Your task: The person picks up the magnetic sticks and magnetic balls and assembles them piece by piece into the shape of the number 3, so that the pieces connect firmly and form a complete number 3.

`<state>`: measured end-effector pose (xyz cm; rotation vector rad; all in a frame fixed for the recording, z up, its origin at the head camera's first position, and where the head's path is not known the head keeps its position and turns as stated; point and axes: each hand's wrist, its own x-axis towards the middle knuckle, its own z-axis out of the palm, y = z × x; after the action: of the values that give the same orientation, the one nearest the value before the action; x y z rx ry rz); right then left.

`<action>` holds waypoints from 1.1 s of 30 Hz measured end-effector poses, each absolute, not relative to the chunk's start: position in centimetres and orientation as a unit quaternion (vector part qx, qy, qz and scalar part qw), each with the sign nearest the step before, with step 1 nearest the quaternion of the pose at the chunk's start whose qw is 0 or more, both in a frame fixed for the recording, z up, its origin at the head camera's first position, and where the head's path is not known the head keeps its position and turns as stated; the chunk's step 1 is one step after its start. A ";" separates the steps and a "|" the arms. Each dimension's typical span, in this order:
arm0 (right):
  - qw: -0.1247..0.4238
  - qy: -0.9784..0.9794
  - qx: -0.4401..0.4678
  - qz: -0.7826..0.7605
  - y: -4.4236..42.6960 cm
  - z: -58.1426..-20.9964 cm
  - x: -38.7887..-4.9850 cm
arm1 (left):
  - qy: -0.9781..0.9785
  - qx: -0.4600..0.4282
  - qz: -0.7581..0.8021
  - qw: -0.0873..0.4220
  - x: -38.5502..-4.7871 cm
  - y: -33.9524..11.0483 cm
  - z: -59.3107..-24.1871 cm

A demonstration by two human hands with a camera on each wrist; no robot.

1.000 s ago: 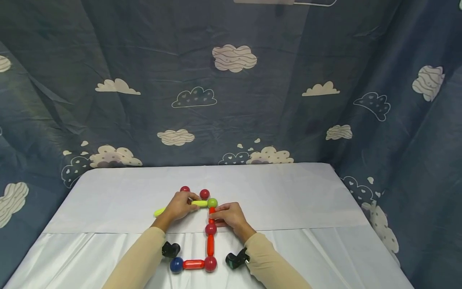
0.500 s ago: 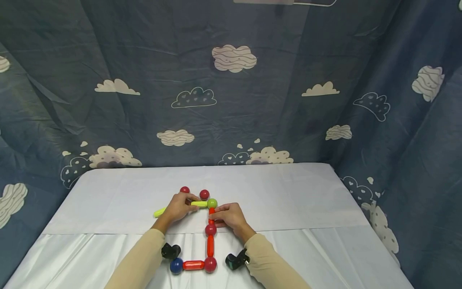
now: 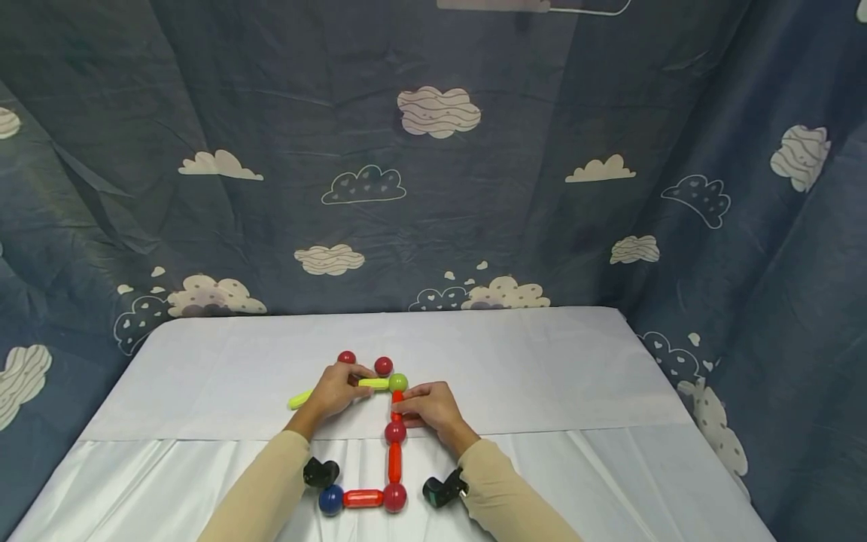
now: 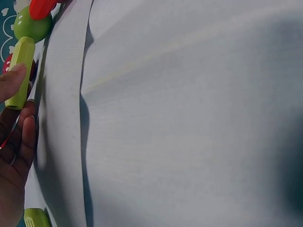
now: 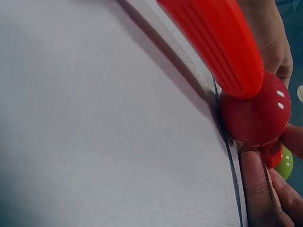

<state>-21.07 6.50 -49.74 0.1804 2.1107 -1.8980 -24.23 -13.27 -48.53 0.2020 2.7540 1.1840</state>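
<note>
My left hand (image 3: 339, 388) pinches a yellow-green rod (image 3: 375, 384) between thumb and fingers; the rod's far end meets a green ball (image 3: 398, 382). Below that ball, my right hand (image 3: 435, 408) holds a red rod (image 3: 396, 396), partly covered by the fingers. This rod joins a red ball (image 3: 395, 432), which appears large in the right wrist view (image 5: 253, 116). A second red rod (image 3: 395, 462) runs on to a corner red ball (image 3: 395, 497). From there another red rod (image 3: 363, 498) leads left to a blue ball (image 3: 330, 500).
Two loose red balls lie behind the left hand, one at the left (image 3: 347, 357) and one nearer the green ball (image 3: 383, 366). Another yellow-green rod (image 3: 299, 399) lies beside the left wrist. A white-covered table (image 3: 542, 376) ends at a cloud-patterned curtain (image 3: 501, 226).
</note>
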 end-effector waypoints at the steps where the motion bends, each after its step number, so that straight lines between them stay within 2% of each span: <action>1: 0.148 0.733 0.063 -0.661 6.5 -49.7 -21.0 | 0.914 0.067 0.394 0.068 -24.2 -13.3 -48.6; 16: 0.147 0.732 0.065 -0.662 6.5 -49.8 -20.9 | 0.915 0.063 0.392 0.076 -24.0 -13.2 -48.5; 33: 0.143 0.732 0.062 -0.663 6.5 -49.5 -20.9 | 0.901 0.050 0.429 0.037 -25.1 -16.3 -45.7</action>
<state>-20.93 6.54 -49.54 0.1787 2.1105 -1.9129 -25.06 -16.29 -45.73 0.1525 2.7674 1.3158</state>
